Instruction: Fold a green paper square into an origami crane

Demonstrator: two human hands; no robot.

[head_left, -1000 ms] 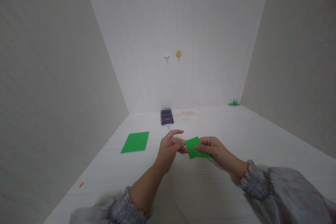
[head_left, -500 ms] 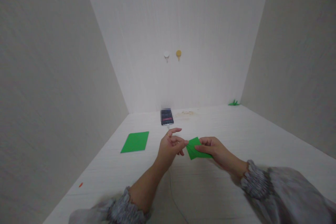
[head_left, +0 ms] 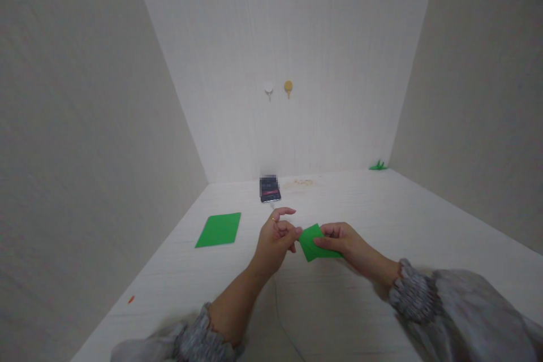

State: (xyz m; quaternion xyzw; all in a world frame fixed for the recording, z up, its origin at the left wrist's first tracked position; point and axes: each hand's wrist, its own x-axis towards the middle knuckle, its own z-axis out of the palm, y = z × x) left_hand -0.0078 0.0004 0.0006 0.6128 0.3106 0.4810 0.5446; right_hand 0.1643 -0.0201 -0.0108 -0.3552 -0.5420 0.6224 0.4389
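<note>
A folded piece of green paper (head_left: 311, 248) is held above the white table, its creased layers partly covered by fingers. My right hand (head_left: 341, 237) grips it from the right, thumb on top and fingers behind. At its left corner, my left hand (head_left: 278, 237) has thumb and forefinger closed in a pinch on the paper's tip, while another finger with a ring stretches out above. The paper's lower right end is partly hidden by my right hand.
Flat green paper (head_left: 219, 230) lies left on the white table (head_left: 203, 288). A phone (head_left: 270, 189) with a cable (head_left: 278, 311) leans at the back wall. A green folded piece (head_left: 378, 166) sits at the far right corner, a small orange scrap (head_left: 131, 299) at left. Two hooks (head_left: 288, 88) hang on the wall.
The green paper has tilted slightly and moved a little down and left at its left end. My left thumb and forefinger have shifted slightly left. The other things stay put.
</note>
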